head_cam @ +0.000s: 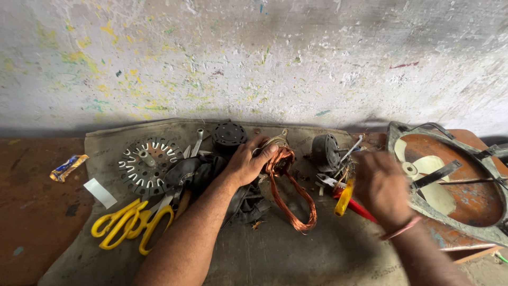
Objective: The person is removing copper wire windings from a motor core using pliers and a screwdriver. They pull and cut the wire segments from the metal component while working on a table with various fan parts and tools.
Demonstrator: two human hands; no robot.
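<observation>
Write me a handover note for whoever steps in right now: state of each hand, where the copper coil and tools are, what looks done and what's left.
Left hand: resting on the small metal motor core with its orange-brown copper wire coil, fingers curled over the top; the coil's loop trails onto the grey cloth mat.
Right hand: blurred, hovering empty over the tool pile beside the yellow-handled screwdriver and red-handled pliers.
Elsewhere: two yellow-handled scissors at left, round slotted metal plate behind them, framed cream-bladed fan at right.
Done: coil hangs loose from the core.
Left: coil still attached at its top; no tool picked up yet.
</observation>
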